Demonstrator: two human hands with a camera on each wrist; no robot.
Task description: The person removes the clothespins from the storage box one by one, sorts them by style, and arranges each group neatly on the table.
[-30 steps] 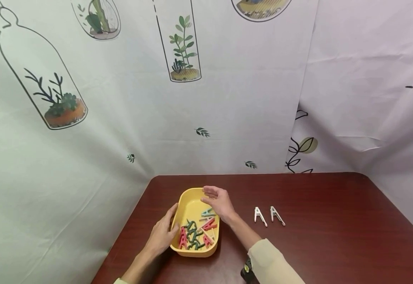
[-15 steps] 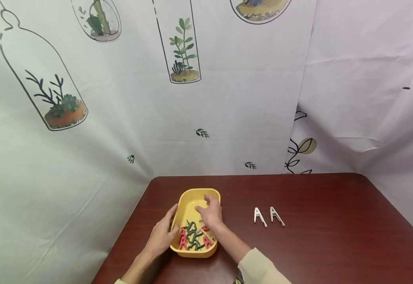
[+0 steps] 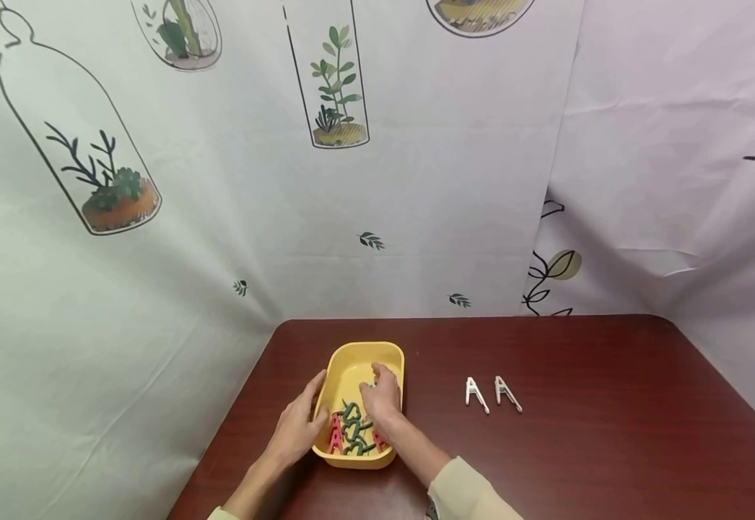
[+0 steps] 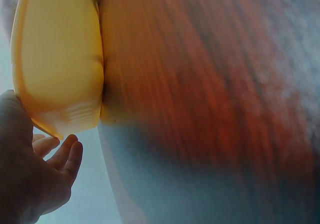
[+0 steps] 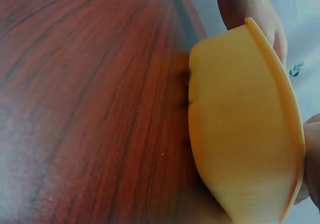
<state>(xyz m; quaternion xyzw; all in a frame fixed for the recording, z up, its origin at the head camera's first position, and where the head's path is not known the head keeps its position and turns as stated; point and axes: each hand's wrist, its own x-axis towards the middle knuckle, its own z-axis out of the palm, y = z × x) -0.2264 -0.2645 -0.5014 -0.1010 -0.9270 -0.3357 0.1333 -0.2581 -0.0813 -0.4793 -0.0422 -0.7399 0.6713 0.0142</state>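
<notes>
A yellow plastic tray (image 3: 358, 352) stands on the table. My left hand (image 3: 296, 426) grips its left rim, thumb over the edge and fingers along the outside; in the left wrist view that hand (image 4: 37, 169) is at the tray's end. Inside the tray my right hand (image 3: 382, 397) pinches a pale clothespin (image 3: 374, 382), of which only a bit shows between thumb and fingers. Red clothespins (image 3: 335, 435) and several dark green looped pieces (image 3: 354, 430) lie in the near half. The right hand covers other clothespins. The right wrist view mostly shows the tray's outer wall (image 5: 240, 109).
Two white clothespins (image 3: 476, 395) lie side by side on the dark red wooden table (image 3: 585, 433), right of the tray. A pale curtain (image 3: 442, 180) with printed plants hangs behind the table and along its sides.
My right hand has moved from over the tray's right rim down inside it and now pinches a pale clothespin. My left hand keeps its grip on the left rim.
</notes>
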